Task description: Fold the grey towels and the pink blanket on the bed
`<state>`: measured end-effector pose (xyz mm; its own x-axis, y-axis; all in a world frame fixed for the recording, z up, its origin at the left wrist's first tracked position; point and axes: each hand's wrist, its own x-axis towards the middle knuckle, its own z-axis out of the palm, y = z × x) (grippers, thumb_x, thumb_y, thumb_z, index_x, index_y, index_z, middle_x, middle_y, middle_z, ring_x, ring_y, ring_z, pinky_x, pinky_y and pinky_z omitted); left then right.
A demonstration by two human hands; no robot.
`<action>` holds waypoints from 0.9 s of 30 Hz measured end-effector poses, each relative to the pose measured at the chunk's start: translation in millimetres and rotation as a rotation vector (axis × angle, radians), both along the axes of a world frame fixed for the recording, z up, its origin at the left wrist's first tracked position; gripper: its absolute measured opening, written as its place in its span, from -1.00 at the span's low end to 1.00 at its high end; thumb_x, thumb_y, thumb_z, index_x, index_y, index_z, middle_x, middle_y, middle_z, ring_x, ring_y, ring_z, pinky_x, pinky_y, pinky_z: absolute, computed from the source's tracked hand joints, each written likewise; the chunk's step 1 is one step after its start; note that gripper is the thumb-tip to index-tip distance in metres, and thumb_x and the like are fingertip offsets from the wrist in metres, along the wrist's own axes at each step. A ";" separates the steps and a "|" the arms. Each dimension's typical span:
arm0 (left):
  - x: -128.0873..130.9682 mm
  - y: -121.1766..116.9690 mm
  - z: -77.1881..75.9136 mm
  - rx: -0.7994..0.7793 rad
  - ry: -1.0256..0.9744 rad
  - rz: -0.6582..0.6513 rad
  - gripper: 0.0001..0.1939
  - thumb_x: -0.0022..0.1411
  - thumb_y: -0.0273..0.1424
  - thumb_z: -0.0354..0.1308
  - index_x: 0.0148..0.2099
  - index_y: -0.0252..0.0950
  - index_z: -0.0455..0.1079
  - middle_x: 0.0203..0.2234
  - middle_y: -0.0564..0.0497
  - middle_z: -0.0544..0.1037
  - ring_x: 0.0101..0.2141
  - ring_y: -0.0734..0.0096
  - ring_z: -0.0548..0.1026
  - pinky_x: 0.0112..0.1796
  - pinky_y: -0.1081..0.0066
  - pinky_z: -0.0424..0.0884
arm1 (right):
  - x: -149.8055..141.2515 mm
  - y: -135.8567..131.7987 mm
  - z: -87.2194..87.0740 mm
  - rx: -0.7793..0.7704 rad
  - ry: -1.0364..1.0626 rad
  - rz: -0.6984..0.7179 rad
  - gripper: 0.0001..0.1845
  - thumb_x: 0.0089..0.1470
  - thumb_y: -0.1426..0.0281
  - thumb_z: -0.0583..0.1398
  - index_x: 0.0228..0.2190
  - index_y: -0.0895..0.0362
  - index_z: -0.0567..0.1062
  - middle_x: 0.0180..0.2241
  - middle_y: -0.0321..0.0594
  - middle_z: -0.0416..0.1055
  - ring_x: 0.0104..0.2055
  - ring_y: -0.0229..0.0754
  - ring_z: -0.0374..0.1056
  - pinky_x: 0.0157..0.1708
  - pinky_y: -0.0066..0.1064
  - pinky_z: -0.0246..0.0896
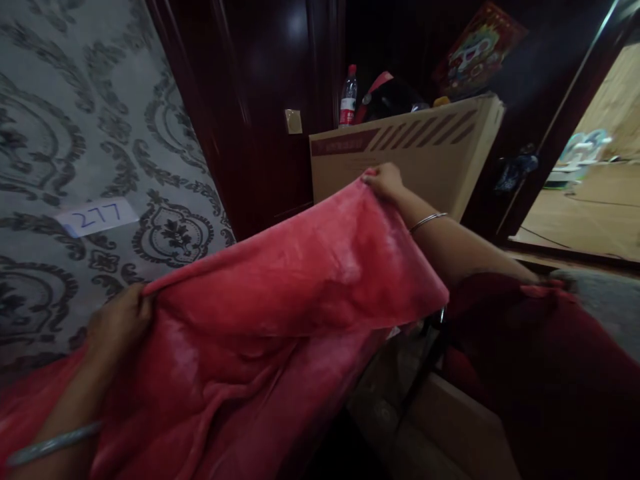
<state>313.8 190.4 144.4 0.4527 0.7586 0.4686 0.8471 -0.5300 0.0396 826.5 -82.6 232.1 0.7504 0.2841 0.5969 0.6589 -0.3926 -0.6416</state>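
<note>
A large piece of red plush fabric [280, 267], perhaps a blanket, hangs stretched between my two hands. At the left, my left hand [120, 317] is closed around its upper edge, with a bangle on the wrist. My right hand [384, 180] pinches the upper right corner, higher and farther out, in front of a cardboard box. Between the hands the top edge runs taut and slopes up to the right. Lower down, the cloth falls in loose folds toward the bottom left, and its lower end is out of frame.
Behind the cloth stands a large flat cardboard box [400, 150], with a red-capped bottle [349, 97] at its top edge. Patterned wallpaper [175, 233] bearing a paper label [97, 217] fills the left. Dark wooden panels [250, 80] rise behind. A doorway opens onto a tiled floor [590, 207] at right.
</note>
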 end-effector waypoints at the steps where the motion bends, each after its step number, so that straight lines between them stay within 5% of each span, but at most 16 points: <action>1: 9.8 1.2 -0.4 -0.029 0.065 -0.011 -0.74 0.39 -0.28 -0.15 -0.26 -0.26 0.28 -0.39 -0.01 0.43 -0.39 0.29 0.36 -0.36 0.41 0.18 | 8.5 10.9 -20.5 0.018 0.092 0.010 -0.86 0.01 0.36 0.26 -0.50 0.16 0.46 -0.53 -0.28 0.33 -0.29 -0.15 0.31 -0.18 -0.30 0.24; 4: 36.3 6.0 -11.5 -0.034 0.180 -0.063 -0.67 0.44 -0.31 -0.23 -0.16 -0.32 0.34 -0.24 -0.10 0.51 -0.28 0.24 0.43 -0.26 0.38 0.26 | 28.1 37.8 -77.2 0.053 0.232 0.042 -0.92 -0.01 0.40 0.23 -0.49 0.14 0.47 -0.54 -0.28 0.35 -0.27 -0.14 0.35 -0.14 -0.32 0.26; 7: 50.3 14.0 -25.0 0.005 0.225 -0.082 -0.61 0.46 -0.32 -0.28 -0.04 -0.37 0.35 -0.13 -0.14 0.51 -0.21 0.24 0.46 -0.22 0.37 0.30 | 42.4 56.6 -113.3 0.065 0.250 0.091 -0.89 0.00 0.43 0.18 -0.43 0.16 0.53 -0.49 -0.24 0.43 -0.26 -0.12 0.39 -0.11 -0.31 0.29; 12: 54.8 27.7 -33.7 0.198 0.231 0.035 -0.53 0.48 -0.29 -0.33 0.03 -0.43 0.34 -0.13 -0.20 0.48 -0.21 0.19 0.45 -0.21 0.34 0.33 | 62.0 87.3 -124.8 0.096 0.233 0.236 -0.58 0.06 0.48 0.11 -0.04 0.23 0.55 -0.12 -0.14 0.56 -0.08 -0.12 0.45 0.02 -0.29 0.31; 17: 63.7 30.2 -42.1 0.127 0.358 0.081 -0.44 0.46 -0.24 -0.34 0.17 -0.52 0.29 -0.03 -0.37 0.43 -0.06 -0.06 0.44 -0.12 0.16 0.38 | 67.8 107.5 -134.2 -0.055 0.215 0.373 -0.23 0.04 0.51 0.23 0.30 0.16 0.27 0.26 -0.08 0.31 0.21 -0.13 0.31 0.21 -0.33 0.18; 20: 75.0 21.3 -56.8 0.053 0.318 -0.071 -0.47 0.41 -0.23 -0.22 0.19 -0.49 0.30 0.08 -0.39 0.39 0.00 -0.08 0.44 -0.07 0.12 0.38 | 66.1 97.3 -156.7 -0.187 0.244 0.286 -0.31 0.10 0.51 0.22 0.27 0.19 0.32 0.27 -0.02 0.30 0.24 -0.14 0.30 0.20 -0.36 0.20; 24: 80.8 -19.1 -91.4 -0.230 0.256 -0.381 -0.61 0.34 -0.20 -0.17 -0.27 -0.27 0.42 -0.27 -0.14 0.58 -0.25 0.18 0.54 -0.16 0.29 0.41 | 61.8 48.4 -197.3 -0.317 0.338 0.115 -0.58 0.17 0.48 0.15 0.05 0.24 0.54 -0.05 0.00 0.57 -0.09 -0.09 0.54 -0.06 -0.32 0.39; 27: 64.6 -67.3 -124.8 -0.314 0.232 -0.483 -0.61 0.28 -0.06 -0.07 -0.34 -0.19 0.43 -0.37 -0.06 0.61 -0.33 0.18 0.56 -0.24 0.28 0.43 | 53.4 -1.9 -224.7 -0.427 0.376 -0.032 -0.68 0.20 0.36 0.17 -0.11 0.22 0.63 -0.18 0.04 0.60 -0.13 -0.03 0.55 -0.13 -0.34 0.38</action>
